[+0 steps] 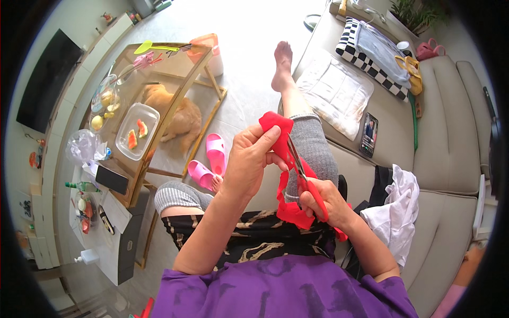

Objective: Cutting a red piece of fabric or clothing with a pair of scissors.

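My left hand (pixel 254 159) pinches a folded piece of red fabric (pixel 276 123) between thumb and fingers, above my outstretched leg. In my right hand (pixel 326 198) are red-handled scissors (pixel 316 196), fingers through the handles. Their metal blades point up towards my left hand and lie against the red fabric; whether the tips are apart is hard to tell. A narrow, ragged red strip (pixel 284 198) hangs down from the piece to my lap, and more red fabric shows behind my right wrist.
On the left a glass-topped table (pixel 175 111) carries a plastic box (pixel 137 153) with watermelon pieces and a dark phone (pixel 112 179). A dog (pixel 185 119) lies beneath. Pink slippers (pixel 216 153) are on the floor. The sofa (pixel 433 131) holds a lit phone (pixel 369 135) and white cloth (pixel 391 210).
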{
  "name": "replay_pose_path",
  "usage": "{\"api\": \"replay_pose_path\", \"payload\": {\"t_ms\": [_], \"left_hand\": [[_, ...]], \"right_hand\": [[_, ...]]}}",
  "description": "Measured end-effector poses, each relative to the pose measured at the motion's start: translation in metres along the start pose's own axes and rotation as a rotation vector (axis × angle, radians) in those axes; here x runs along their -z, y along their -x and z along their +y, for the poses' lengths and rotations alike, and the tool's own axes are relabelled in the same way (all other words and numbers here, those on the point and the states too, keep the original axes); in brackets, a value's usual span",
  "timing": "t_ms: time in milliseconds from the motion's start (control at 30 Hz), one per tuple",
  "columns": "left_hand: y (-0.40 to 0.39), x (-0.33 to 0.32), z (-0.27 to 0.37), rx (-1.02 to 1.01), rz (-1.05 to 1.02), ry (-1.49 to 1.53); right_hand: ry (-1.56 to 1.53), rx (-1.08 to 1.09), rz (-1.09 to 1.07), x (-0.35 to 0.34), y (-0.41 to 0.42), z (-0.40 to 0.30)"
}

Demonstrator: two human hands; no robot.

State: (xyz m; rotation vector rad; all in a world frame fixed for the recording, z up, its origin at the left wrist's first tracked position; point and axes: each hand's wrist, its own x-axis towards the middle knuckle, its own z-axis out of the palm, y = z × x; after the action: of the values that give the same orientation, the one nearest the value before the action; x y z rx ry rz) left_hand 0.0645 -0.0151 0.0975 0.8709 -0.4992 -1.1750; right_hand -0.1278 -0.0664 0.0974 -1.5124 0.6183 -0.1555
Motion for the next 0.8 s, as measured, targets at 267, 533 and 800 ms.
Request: {"api": "replay_pose_path", "payload": {"t_ms": [267,533,800], "left_hand": [[0.002,-0.003,0.009,-0.007,-0.009,-0.028],[0.003,-0.002,0.006,0.017,-0.020,-0.081],[0.007,-0.011,0.002,0.031,-0.012,-0.046]], "right_hand": [[0.009,0.004,-0.062,0.004,0.003,0.003],[-0.040,-0.037,-0.095,0.005,0.003,0.005],[-0.064,0.036,-0.032,-0.002,-0.007,0.000]]}}
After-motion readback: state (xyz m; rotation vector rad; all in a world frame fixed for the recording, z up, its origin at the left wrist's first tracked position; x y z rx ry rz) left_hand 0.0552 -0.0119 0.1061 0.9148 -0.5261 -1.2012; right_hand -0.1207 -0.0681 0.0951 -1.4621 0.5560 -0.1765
